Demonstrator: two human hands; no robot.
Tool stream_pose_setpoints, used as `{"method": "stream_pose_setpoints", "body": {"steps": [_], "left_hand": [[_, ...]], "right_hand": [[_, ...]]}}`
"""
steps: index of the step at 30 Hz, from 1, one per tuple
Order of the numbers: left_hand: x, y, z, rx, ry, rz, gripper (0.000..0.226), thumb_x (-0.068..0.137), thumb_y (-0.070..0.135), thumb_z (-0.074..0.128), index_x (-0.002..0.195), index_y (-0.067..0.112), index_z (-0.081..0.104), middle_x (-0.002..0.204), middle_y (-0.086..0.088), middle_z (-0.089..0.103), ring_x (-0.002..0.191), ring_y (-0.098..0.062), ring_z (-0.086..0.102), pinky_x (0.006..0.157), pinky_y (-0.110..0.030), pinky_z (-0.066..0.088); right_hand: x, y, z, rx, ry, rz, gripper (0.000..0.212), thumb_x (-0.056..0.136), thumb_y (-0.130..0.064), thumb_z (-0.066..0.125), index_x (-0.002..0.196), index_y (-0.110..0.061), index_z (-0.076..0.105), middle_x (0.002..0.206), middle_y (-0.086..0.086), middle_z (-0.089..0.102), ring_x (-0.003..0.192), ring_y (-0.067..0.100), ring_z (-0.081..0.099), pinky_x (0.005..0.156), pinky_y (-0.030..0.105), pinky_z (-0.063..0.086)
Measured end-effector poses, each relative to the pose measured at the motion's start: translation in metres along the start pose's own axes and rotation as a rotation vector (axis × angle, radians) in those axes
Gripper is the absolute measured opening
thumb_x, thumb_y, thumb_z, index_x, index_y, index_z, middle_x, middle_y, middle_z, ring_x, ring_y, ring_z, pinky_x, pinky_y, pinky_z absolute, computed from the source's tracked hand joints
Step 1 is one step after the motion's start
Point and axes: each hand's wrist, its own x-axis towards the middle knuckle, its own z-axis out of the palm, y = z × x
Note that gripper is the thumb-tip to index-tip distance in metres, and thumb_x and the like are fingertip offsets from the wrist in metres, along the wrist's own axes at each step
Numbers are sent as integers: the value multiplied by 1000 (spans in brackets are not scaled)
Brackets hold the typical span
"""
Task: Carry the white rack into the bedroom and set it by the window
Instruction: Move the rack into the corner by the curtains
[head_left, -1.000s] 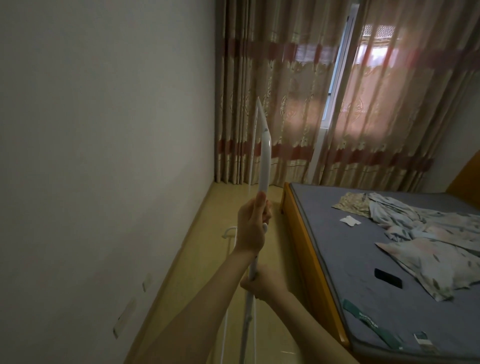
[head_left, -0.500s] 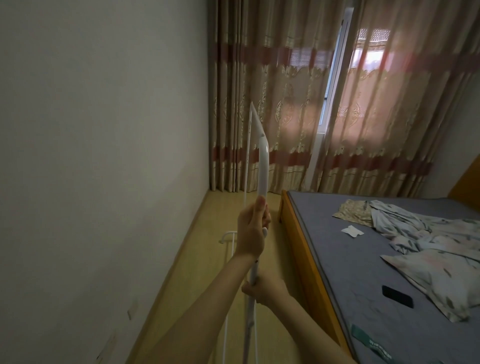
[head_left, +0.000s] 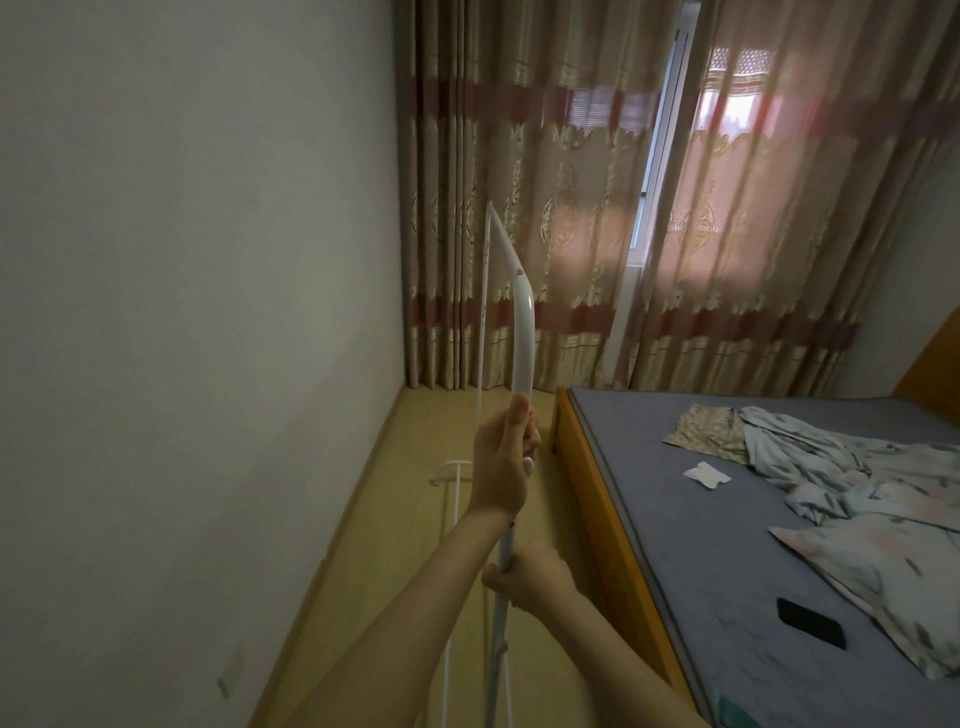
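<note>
I held the white rack (head_left: 522, 332) upright, left hand (head_left: 501, 462) clenched high, right hand (head_left: 535, 577) clenched lower, steering it between the left wall (head_left: 182, 312) and bed (head_left: 727, 545) toward the far window (head_left: 654, 171).

Head cam, fwd and down along floor strip betw. wall (head_left: 197, 312) and bed (head_left: 727, 519), toward curtains (head_left: 571, 208).
</note>
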Motion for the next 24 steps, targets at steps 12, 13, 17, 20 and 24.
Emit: {"method": "stream_pose_setpoints", "body": {"steps": [12,13,17,20,24], "left_hand": [[90,-55,7,28,34,-13,42,89,48,39,57,21,42,48,8,34,44,-8,29,44,-19,25],[98,-60,7,32,36,-14,42,89,49,39,57,21,42,49,7,34,44,-9,28,44,-19,25],[128,-77,5,43,25,-4,45,87,55,39,56,23,41,48,9,33,43,-8,28,44,-18,25],[152,-90,1,27,23,-9,45,87,54,40,56,22,41,47,10,33,43,-7,28,44,-17,25],[180,-105,-2,26,2,1,44,89,50,39,57,20,40,47,10,33,43,-7,28,43,-17,25]], "right_hand": [[106,8,-30,-40,-8,-7,22,79,-41,59,62,-28,51,61,-8,58,60,11,61,53,26,47],[114,8,-32,-31,-8,-7,21,78,-40,59,63,-28,52,61,-7,58,58,9,60,49,25,45],[146,8,-41,-17,-3,12,20,77,-39,60,64,-27,50,63,-8,59,53,4,58,43,20,40],[174,4,-47,-40,13,18,18,76,-39,62,69,-25,55,69,-4,64,64,12,67,55,28,55],[207,1,-55,-70,24,26,19,77,-40,62,78,-21,61,73,-3,66,70,13,69,61,29,56]]}}
